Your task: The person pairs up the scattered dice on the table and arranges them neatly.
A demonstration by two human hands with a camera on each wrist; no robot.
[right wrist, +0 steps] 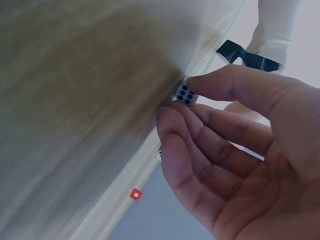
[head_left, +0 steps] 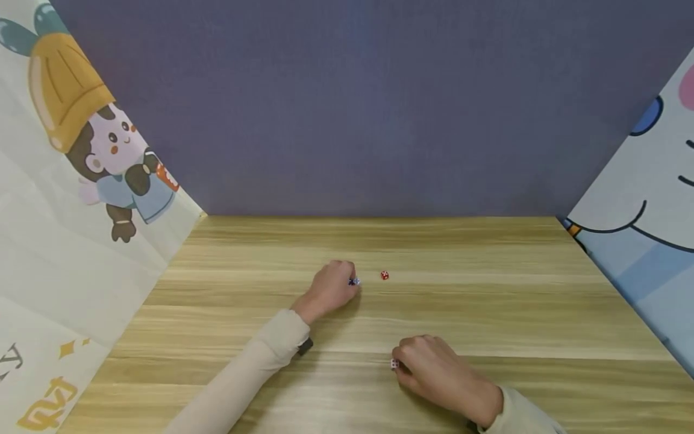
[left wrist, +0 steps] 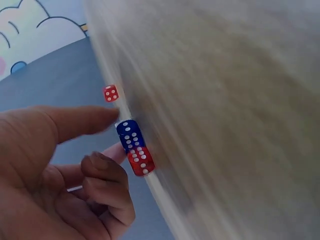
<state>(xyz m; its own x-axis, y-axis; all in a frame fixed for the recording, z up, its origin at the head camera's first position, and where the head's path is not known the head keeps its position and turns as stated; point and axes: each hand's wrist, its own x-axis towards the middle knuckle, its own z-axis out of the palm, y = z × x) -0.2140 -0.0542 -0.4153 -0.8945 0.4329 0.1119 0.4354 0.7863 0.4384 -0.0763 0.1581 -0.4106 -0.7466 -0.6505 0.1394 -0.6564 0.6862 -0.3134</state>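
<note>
My left hand (head_left: 332, 286) is low over the wooden table, its thumb and a finger pinching at a blue die (left wrist: 130, 133) with white dots. A red die (left wrist: 142, 162) sits right against that blue one. At the fingertips in the head view shows a white die (head_left: 356, 281) with blue dots; the hand hides most of this group. My right hand (head_left: 434, 371), nearer the front, pinches another white die (right wrist: 186, 93) with blue dots between thumb and fingertips, close to the tabletop. Its other fingers are curled in.
A lone red die (head_left: 384, 275) lies just right of the left hand. Behind the wooden table (head_left: 488, 289) rises a dark grey-blue panel (head_left: 368, 108). Cartoon-printed sheets flank it, one on the left (head_left: 59, 241) and one on the right (head_left: 629, 181).
</note>
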